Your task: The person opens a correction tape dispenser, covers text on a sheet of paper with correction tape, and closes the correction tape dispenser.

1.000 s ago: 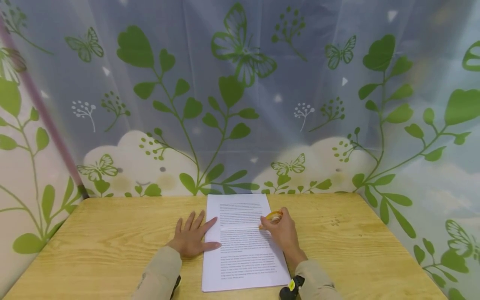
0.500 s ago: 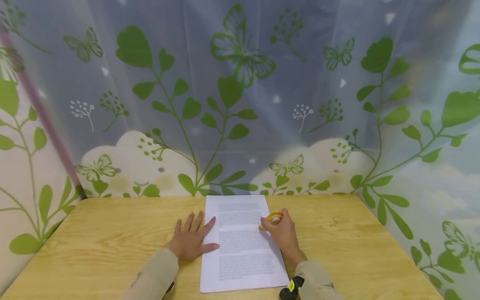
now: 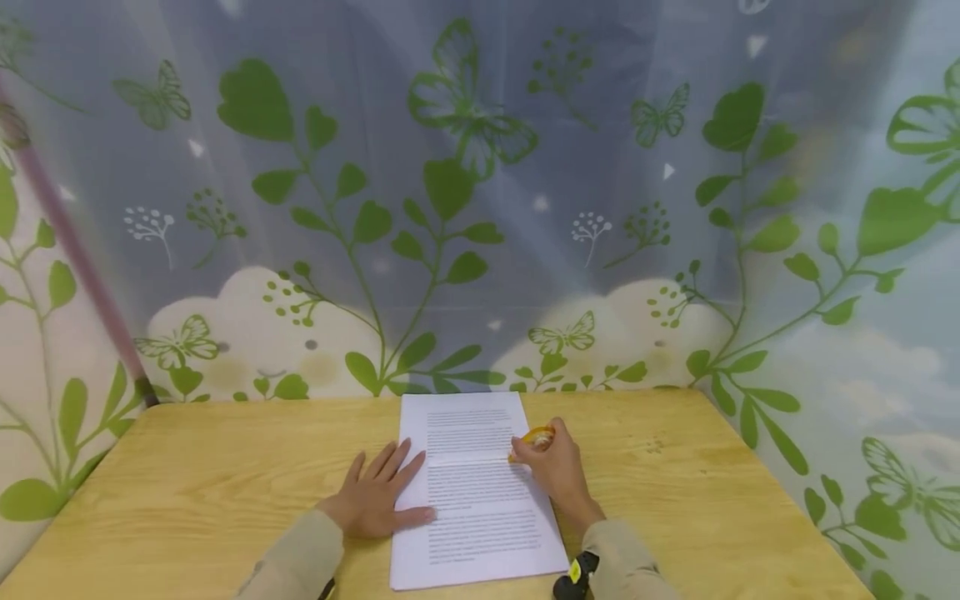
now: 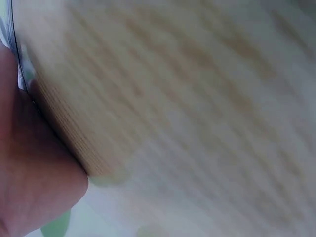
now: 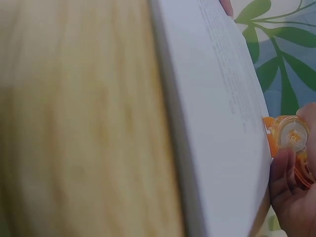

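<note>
A stack of printed white paper [image 3: 480, 533] lies upright to the person on the wooden table. The left hand [image 3: 371, 498] rests flat with fingers spread, its thumb and index fingertip over the paper's left margin. In the right hand [image 3: 561, 473] an orange, see-through correction tape [image 5: 292, 136] is gripped, its reel visible in the right wrist view. The tip of the correction tape meets the sheet near the right end of a blank band between text lines. Only a blurred part of the left hand [image 4: 39, 168] shows in the left wrist view.
The wooden table [image 3: 225, 467] extends to both sides of the paper. A printed curtain [image 3: 360, 167] with leaves and butterflies rises behind the table's back edge and along its sides. A black wrist camera [image 3: 573, 579] sits at the right cuff.
The left hand has slid slightly down the paper, toward the person. The right hand keeps its grip and place on the sheet. The head view has shifted a little.
</note>
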Demonstrator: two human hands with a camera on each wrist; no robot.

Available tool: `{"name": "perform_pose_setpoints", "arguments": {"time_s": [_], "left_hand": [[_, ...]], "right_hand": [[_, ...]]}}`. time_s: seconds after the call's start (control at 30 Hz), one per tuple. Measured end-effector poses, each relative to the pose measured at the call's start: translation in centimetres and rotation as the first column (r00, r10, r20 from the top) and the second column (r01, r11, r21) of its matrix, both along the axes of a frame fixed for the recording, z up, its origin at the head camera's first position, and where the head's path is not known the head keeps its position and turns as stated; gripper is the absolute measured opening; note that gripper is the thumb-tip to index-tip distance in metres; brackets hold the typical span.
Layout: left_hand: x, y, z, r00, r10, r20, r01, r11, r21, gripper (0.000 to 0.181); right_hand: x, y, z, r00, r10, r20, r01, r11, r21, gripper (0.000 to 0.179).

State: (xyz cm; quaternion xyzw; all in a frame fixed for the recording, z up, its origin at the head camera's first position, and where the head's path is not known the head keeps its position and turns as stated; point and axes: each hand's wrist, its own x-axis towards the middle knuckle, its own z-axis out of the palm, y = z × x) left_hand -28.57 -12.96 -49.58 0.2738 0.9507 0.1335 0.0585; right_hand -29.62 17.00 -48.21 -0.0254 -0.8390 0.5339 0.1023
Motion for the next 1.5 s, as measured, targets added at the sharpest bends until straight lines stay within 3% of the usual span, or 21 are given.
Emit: {"name": "perform_pose_setpoints", "arguments": {"time_s": [0.17, 0.37, 0.5, 0.63, 0.77, 0.9, 1.1, 1.23, 1.3, 1.5], "left_hand": [[0.8, -0.7, 0.8, 1.0, -0.01, -0.009, 0.01, 0.998, 0.057, 0.1], [0.5, -0.9, -0.6, 0.997, 0.012, -0.073, -0.009, 0.999, 0.042, 0.106], [0.8, -0.7, -0.6, 0.997, 0.012, -0.07, -0.009, 0.999, 0.048, 0.107], [1.6, -0.4, 0.8, 0.999, 0.019, -0.025, -0.019, 0.999, 0.033, 0.107], [2.0, -0.3, 1.7, 0.998, 0.047, -0.032, -0.048, 0.999, -0.015, 0.109], [1.8, -0.5, 1.3, 0.998, 0.057, -0.039, -0.058, 0.998, -0.016, 0.111], [1.0, -0.6, -0.2, 0.997, 0.059, -0.05, -0.058, 0.998, 0.02, 0.114], [1.1, -0.4, 0.2, 0.998, 0.055, -0.031, -0.054, 0.998, 0.041, 0.114], [1.1, -0.3, 0.5, 0.998, 0.057, -0.018, -0.057, 0.998, 0.03, 0.115], [0.8, 0.2, 0.4, 0.998, 0.057, -0.008, -0.057, 0.998, 0.005, 0.116]], "right_hand": [[0.0, -0.7, 0.6, 1.0, 0.021, 0.005, -0.021, 1.0, 0.0, 0.039], [-0.1, -0.8, 0.4, 0.999, 0.037, 0.022, -0.035, 0.998, -0.057, 0.039], [-0.3, -0.1, -0.4, 0.998, -0.03, 0.057, 0.039, 0.987, -0.157, 0.061], [-0.5, 0.6, -1.0, 0.988, -0.113, 0.109, 0.143, 0.938, -0.316, 0.073], [-0.6, 0.8, -0.7, 0.984, -0.11, 0.141, 0.16, 0.895, -0.417, 0.067], [-0.7, 0.8, -0.5, 0.98, -0.115, 0.161, 0.18, 0.857, -0.483, 0.062], [-0.9, 1.1, -0.5, 0.975, -0.145, 0.17, 0.219, 0.773, -0.595, 0.058], [-0.7, 1.4, -0.4, 0.978, -0.146, 0.147, 0.207, 0.738, -0.642, 0.051], [-0.5, 1.5, -0.3, 0.977, -0.144, 0.155, 0.21, 0.744, -0.634, 0.047], [0.0, -0.2, 0.3, 0.969, -0.156, 0.194, 0.235, 0.829, -0.507, 0.051]]}}
